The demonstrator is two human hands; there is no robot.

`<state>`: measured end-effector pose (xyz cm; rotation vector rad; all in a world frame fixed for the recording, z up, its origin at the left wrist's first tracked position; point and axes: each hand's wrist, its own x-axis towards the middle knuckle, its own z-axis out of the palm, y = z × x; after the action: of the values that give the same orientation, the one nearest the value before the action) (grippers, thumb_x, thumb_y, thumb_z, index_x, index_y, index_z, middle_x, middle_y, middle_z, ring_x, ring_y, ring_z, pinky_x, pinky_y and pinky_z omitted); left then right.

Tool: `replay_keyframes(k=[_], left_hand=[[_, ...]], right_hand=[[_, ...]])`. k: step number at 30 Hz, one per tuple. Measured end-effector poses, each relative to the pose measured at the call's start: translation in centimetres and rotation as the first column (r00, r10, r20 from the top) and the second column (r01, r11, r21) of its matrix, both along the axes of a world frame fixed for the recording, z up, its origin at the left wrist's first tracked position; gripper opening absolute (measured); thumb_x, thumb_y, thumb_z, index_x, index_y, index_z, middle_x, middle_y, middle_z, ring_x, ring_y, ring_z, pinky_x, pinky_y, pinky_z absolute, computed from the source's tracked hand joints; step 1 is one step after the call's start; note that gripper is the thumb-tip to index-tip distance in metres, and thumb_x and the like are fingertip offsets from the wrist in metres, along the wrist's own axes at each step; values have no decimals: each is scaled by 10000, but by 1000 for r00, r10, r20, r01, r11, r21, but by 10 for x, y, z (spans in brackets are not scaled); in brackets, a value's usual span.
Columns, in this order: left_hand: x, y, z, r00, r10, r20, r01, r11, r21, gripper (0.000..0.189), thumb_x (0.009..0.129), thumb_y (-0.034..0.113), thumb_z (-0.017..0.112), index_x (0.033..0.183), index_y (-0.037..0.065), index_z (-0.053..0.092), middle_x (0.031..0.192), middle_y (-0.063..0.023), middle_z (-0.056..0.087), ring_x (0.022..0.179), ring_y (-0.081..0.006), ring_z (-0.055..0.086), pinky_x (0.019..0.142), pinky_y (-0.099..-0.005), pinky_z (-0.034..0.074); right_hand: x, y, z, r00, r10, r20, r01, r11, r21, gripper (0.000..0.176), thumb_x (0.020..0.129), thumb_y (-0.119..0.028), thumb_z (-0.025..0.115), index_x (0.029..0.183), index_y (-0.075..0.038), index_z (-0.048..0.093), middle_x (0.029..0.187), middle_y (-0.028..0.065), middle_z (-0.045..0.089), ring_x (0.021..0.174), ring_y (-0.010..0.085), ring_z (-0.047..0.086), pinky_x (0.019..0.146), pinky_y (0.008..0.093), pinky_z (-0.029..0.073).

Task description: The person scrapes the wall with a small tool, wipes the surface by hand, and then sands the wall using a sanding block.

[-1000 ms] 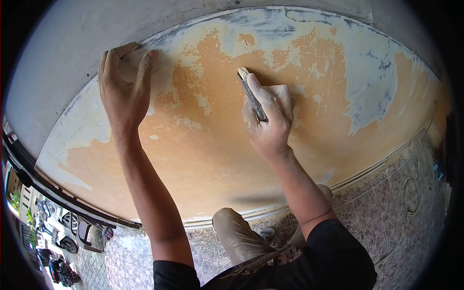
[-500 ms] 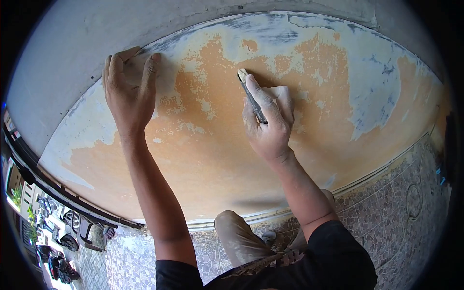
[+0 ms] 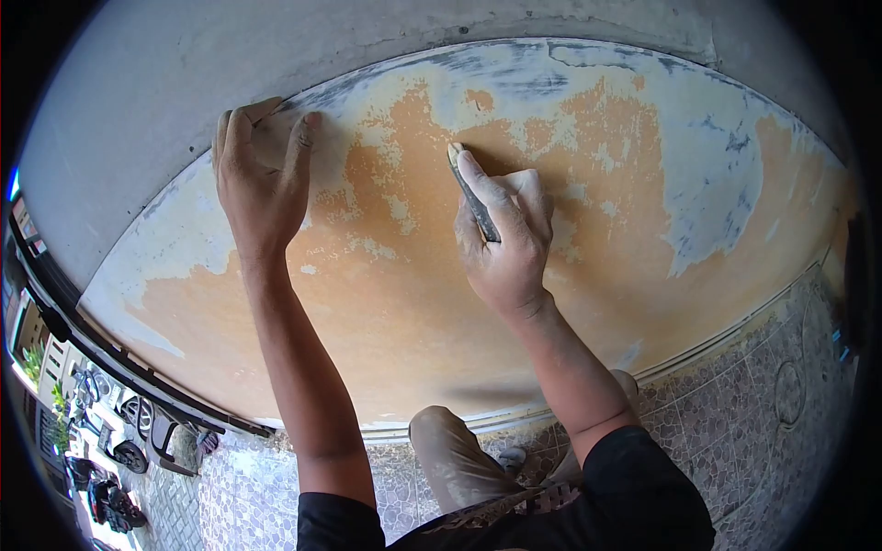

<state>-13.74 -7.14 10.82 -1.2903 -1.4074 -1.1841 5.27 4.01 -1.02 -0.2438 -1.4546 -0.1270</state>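
A large curved panel (image 3: 432, 312) with patchy orange, cream and grey-white paint stands before me. My right hand (image 3: 510, 243), its fingers whitened with dust, is closed around a narrow dark-sided sanding block (image 3: 476, 207) with a pale end. The block lies against the orange and cream area near the panel's upper middle; its underside is hidden. At the upper left edge of the panel, my left hand (image 3: 262, 188) rests with fingers and thumb apart and holds nothing. Its fingertips reach over the seam beside a grey surface.
The grey surface (image 3: 367, 41) borders the panel's top edge. Below lies a patterned tile floor (image 3: 698, 404), close to my bent knee (image 3: 450, 445). Parked motorcycles (image 3: 115, 500) and a dark trim strip (image 3: 138, 386) are at the left.
The view has shifted slightly, so the panel appears lower. My right hand has slid a little left across the panel with the sanding block. My left hand stays at the same edge.
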Motion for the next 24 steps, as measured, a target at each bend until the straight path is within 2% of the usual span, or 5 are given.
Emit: replay_keyframes(k=[6, 13, 20, 22, 24], left_hand=[[5, 0, 0, 996, -46, 83, 45, 999, 4, 372, 885, 345, 824, 1111, 73, 707, 1079, -75, 678, 1096, -291, 615, 971, -432, 480], [3, -4, 2, 999, -27, 46, 29, 999, -28, 366, 893, 335, 817, 1121, 72, 703, 1081, -72, 682, 1101, -286, 618, 979, -427, 476], [3, 2, -1, 997, -55, 55, 54, 998, 23, 355, 894, 342, 820, 1103, 75, 716, 1053, -65, 673, 1066, -273, 615, 972, -424, 475], [1, 1, 0, 999, -32, 37, 32, 999, 11, 374, 909, 352, 807, 1133, 69, 709, 1095, -81, 680, 1072, -260, 632, 958, -412, 495], [0, -1, -2, 1000, -3, 17, 4, 1000, -12, 393, 924, 361, 795, 1162, 63, 702, 1136, -97, 687, 1077, -247, 648, 944, -400, 514]], right_hand=[[-27, 4, 76, 990, 118, -82, -113, 992, 64, 594, 803, 18, 713, 1360, -187, 690, 949, -1, 555, 881, 195, 560, 821, 401, 397], [7, 2, -32, 999, -29, -20, 30, 998, 49, 550, 799, 90, 764, 1324, -59, 693, 954, 9, 662, 800, 156, 570, 743, 296, 415], [7, 24, 103, 993, 28, -116, -16, 994, 104, 577, 812, 13, 734, 1359, -162, 684, 889, -31, 573, 821, 162, 564, 793, 352, 375], [10, 19, 115, 994, 1, -110, 13, 991, 130, 592, 806, 2, 676, 1391, -88, 652, 930, 84, 640, 887, 270, 583, 806, 397, 439], [10, 20, 74, 994, -25, -105, 34, 995, 91, 559, 812, 37, 711, 1359, -73, 667, 952, 62, 667, 865, 231, 584, 798, 358, 453]])
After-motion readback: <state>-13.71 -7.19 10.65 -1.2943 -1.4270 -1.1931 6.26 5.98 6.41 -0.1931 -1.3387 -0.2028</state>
